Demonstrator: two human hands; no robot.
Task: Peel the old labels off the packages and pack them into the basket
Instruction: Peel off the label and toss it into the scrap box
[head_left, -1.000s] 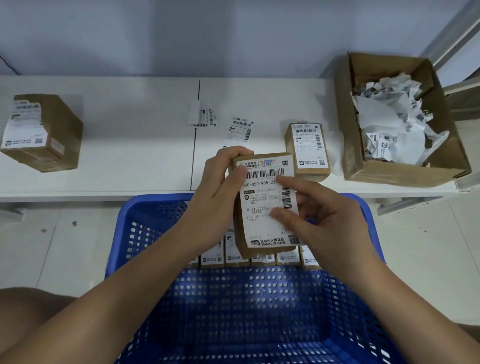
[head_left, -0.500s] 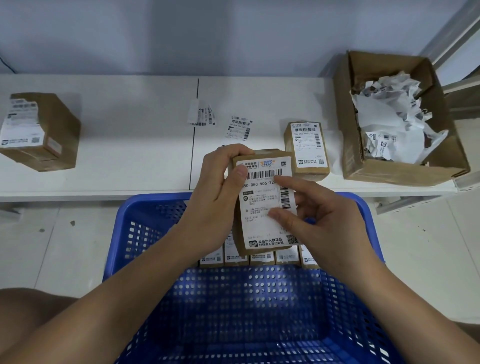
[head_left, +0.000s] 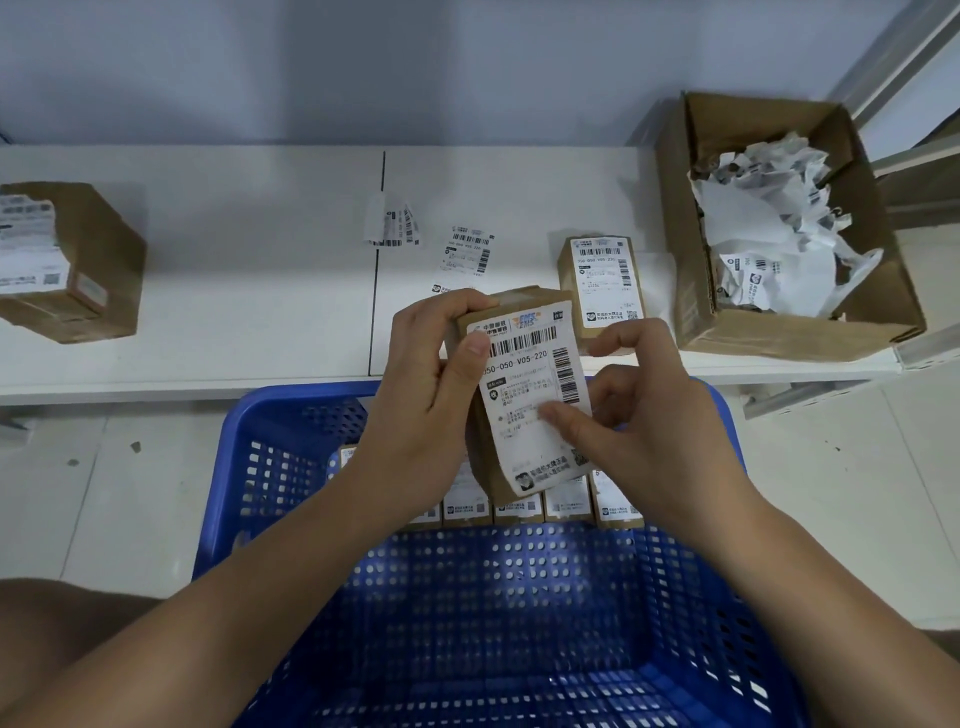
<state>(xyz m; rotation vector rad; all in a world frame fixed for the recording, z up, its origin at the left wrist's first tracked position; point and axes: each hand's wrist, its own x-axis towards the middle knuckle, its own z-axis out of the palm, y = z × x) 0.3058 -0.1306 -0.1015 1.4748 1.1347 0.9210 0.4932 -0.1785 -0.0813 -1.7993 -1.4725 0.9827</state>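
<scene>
Your left hand (head_left: 436, 400) grips the small brown package (head_left: 514, 395) from its left side, fingers curled over the top edge, thumb pressed flat on the upper left of the white label (head_left: 530, 395); your right hand (head_left: 660, 415) pinches the label's right edge, thumb on the label face, index finger curled round behind that edge; the right edge of the label looks lifted off the cardboard, though how far it has come free is unclear; the package is held tilted in the air above the far end of the blue basket (head_left: 291, 415), just in front of the white shelf (head_left: 234, 260).

In the basket, a row of labelled packages (head_left: 524, 506) stands upright against the far wall, side by side and touching; the near part of the basket floor shows only blue mesh.

On the shelf: another labelled package (head_left: 602, 280) sits just behind your right hand, label up; two loose labels (head_left: 467, 254) lie left of it, one flat, the other (head_left: 389, 223) curled near the shelf seam; a larger brown box (head_left: 72, 265) with its own label sits at the far left; an open cardboard carton (head_left: 696, 291) at the right end holds a heap of crumpled labels (head_left: 769, 228).
</scene>
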